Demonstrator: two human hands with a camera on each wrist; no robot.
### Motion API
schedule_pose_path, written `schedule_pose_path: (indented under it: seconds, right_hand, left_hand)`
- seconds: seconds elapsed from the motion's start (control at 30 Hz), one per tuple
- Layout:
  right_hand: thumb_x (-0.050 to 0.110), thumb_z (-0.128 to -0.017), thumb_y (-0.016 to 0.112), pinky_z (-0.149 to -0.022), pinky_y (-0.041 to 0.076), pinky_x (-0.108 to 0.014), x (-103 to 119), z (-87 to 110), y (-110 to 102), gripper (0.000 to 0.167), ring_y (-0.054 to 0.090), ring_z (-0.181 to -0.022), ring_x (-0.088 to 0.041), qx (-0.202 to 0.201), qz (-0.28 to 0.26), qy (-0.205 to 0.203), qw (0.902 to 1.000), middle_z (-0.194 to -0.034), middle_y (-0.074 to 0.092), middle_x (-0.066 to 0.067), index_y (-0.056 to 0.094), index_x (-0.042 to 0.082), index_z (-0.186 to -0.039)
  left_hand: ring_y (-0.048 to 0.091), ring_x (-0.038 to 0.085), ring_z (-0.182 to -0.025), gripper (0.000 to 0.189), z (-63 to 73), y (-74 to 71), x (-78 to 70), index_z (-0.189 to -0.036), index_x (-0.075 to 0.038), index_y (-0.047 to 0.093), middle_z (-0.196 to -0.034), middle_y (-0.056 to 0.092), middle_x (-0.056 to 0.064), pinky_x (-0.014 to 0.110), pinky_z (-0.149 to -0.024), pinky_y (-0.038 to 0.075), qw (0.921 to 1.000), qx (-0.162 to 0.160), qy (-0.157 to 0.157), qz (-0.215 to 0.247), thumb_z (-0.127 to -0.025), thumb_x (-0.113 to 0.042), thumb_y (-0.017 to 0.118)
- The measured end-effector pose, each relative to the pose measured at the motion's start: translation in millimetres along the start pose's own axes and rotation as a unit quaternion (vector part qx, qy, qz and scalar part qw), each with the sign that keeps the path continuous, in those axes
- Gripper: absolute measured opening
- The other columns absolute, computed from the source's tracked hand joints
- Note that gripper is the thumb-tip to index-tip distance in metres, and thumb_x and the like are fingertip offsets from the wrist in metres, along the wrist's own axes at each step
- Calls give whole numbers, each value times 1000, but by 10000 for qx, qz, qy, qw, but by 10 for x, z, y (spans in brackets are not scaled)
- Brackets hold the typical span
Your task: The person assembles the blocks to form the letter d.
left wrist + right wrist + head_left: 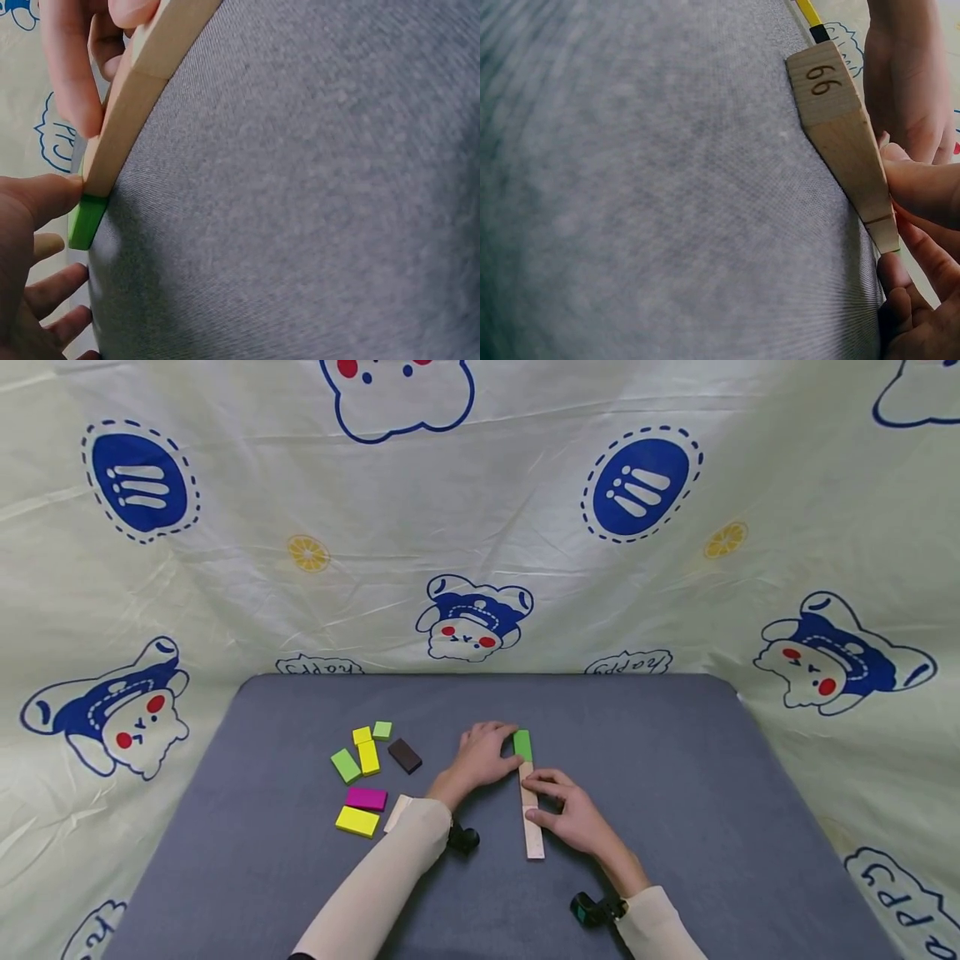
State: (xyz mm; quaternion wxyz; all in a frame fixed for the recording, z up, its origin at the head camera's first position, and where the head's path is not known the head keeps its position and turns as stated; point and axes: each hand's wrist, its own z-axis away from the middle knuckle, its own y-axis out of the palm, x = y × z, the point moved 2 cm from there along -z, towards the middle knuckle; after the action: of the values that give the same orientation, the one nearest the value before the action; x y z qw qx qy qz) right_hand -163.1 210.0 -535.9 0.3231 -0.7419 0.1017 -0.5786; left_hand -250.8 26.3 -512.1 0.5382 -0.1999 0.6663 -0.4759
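A straight row of blocks lies on the grey table: a green block (522,745) at the far end, with plain wooden blocks (533,839) behind it toward me. My left hand (483,756) is at the left of the green block, its thumb touching near the joint with the wood, its other fingers spread. On the right, my right hand (572,817) touches the wooden blocks with thumb and fingertips. The near wooden block (826,86) shows "66" on its end in the right wrist view. The green block (88,222) meets the wood flush in the left wrist view.
Loose blocks lie left of my left hand: yellow (357,822), magenta (367,799), green (346,766), dark brown (405,756) and several others. A wooden block (397,812) is partly hidden by my left sleeve. A printed cloth (480,527) hangs behind the table (675,752).
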Motion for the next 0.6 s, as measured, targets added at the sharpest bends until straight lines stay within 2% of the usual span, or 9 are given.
schedule_pose_path:
  seconds: [0.2, 0.43, 0.6]
  right_hand:
    - [21, -92, 78, -107, 45, -56, -20, 9, -14, 46, 54, -135, -35, -6, 5, 14, 10000, -140, 60, -8, 68, 7, -135]
    - [21, -92, 78, -107, 46, -53, -5, 4, 0, 46, 55, -133, -33, -18, -28, 104, 9999, -140, 59, -7, 68, 8, -135]
    - [19, -91, 79, -105, 47, -53, 29, 3, -1, 46, 57, -131, -32, -53, -30, 161, 9999, -139, 60, -7, 69, 8, -134]
  left_hand:
    - [41, 32, -147, 65, 72, -18, -25, -156, -17, 46, -157, 50, 9, 58, -116, 32, 9997, 107, 171, 156, -98, -41, 67]
    - [42, 30, -147, 68, 207, -37, 92, -154, -18, 48, -156, 51, 7, 58, -119, 32, 9960, -264, 492, 693, -95, -42, 70]
    - [42, 29, -146, 69, 348, -162, 178, -154, -22, 49, -155, 50, 5, 59, -119, 32, 9937, -450, 510, 893, -93, -43, 71]
